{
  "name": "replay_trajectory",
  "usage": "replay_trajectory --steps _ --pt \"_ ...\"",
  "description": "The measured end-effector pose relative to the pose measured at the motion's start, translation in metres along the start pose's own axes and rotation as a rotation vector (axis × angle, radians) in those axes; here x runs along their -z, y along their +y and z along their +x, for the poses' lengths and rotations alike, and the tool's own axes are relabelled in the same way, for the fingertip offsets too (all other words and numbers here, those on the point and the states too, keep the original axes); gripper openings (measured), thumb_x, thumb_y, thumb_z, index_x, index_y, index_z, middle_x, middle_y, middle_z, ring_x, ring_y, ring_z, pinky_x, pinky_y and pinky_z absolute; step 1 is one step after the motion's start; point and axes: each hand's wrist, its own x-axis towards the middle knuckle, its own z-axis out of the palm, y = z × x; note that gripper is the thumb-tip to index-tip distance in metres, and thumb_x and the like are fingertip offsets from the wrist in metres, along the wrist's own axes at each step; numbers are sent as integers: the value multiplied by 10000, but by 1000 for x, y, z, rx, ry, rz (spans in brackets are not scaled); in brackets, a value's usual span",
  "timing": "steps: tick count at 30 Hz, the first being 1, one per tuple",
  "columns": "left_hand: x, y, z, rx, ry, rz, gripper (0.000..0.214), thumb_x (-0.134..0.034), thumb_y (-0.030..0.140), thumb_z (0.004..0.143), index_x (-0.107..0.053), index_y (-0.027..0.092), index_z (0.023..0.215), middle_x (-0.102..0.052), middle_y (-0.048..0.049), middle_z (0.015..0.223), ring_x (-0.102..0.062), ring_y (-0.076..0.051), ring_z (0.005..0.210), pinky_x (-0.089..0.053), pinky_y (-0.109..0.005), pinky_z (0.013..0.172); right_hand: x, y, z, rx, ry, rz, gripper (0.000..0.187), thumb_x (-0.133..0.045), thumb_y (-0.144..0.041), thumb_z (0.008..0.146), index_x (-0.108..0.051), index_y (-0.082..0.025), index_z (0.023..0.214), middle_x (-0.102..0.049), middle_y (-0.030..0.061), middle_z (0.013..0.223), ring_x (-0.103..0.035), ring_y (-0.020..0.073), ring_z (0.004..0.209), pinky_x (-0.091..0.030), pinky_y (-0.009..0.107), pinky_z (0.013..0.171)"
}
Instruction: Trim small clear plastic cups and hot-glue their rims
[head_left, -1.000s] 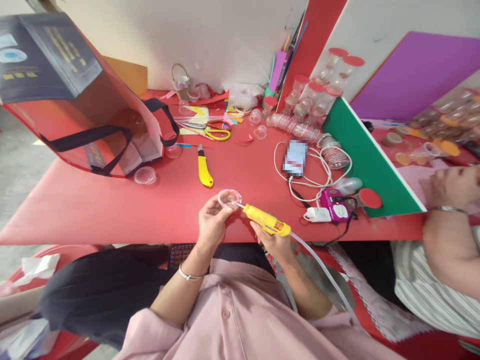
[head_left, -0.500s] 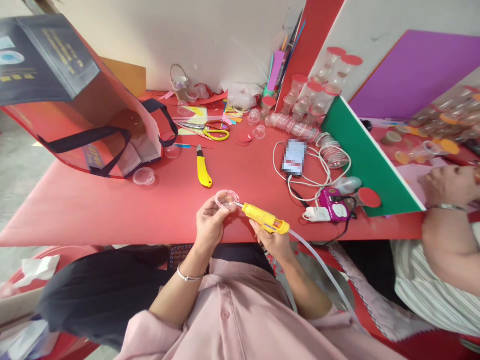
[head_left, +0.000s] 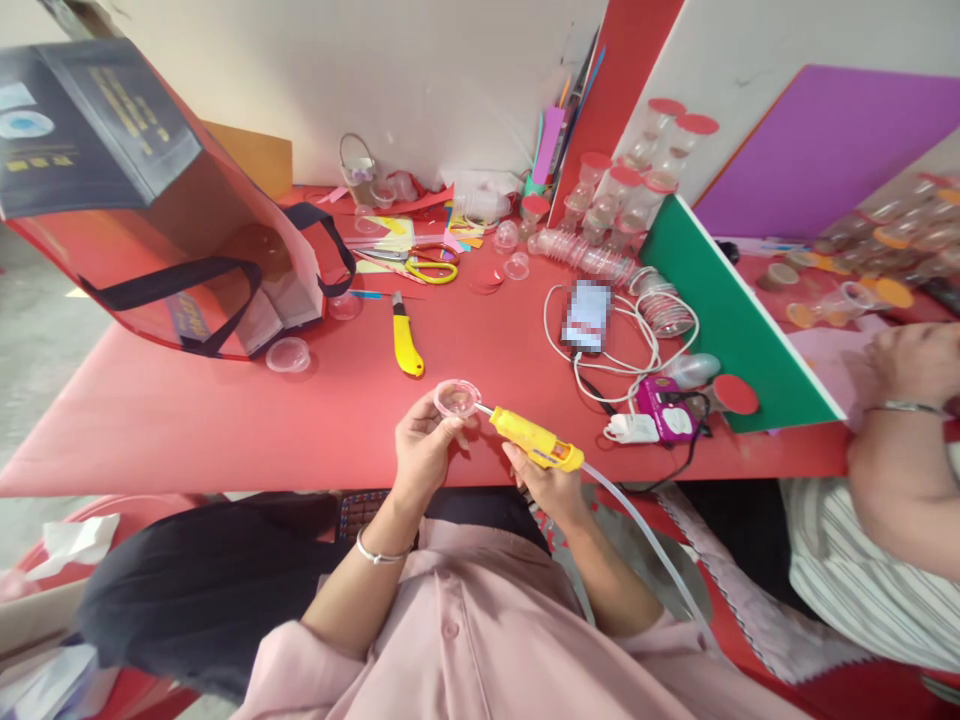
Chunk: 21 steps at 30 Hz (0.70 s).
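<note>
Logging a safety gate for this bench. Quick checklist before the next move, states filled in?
1. Clear round plastic piece held in left hand: ok.
2. Yellow glue gun held in right hand, pointing toward the piece: ok.
3. Nozzle touching the rim: cannot tell; it is right beside it.
4. Gun hot: cannot tell.
5. Yellow cutter away from both hands: ok, lying on the red tabletop.
6. Co-worker's hand away from the nozzle: ok, beyond the green divider.
</note>
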Motion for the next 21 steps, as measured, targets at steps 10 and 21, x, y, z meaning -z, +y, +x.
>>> replay_trajectory --steps 10,21 --pt "-1 1 1 8 7 -41 454 -895 322 743 -751 146 1136 -774 -115 991 -721 -164 643 -565 -228 445 -3 -2 1 320 204 -371 321 -650 -106 927 -815 -281 1141 -793 84 868 -726 183 673 -550 252 661" --pt "0 -1 1 4 0 -37 450 -898 341 750 -755 160 1136 -765 -84 892 -699 -143 609 -552 -214 444 -2 -1 -1 238 109 -266 290 -669 -133 927 -818 -265 1138 -801 106 929 -742 204 704 -569 265 661"
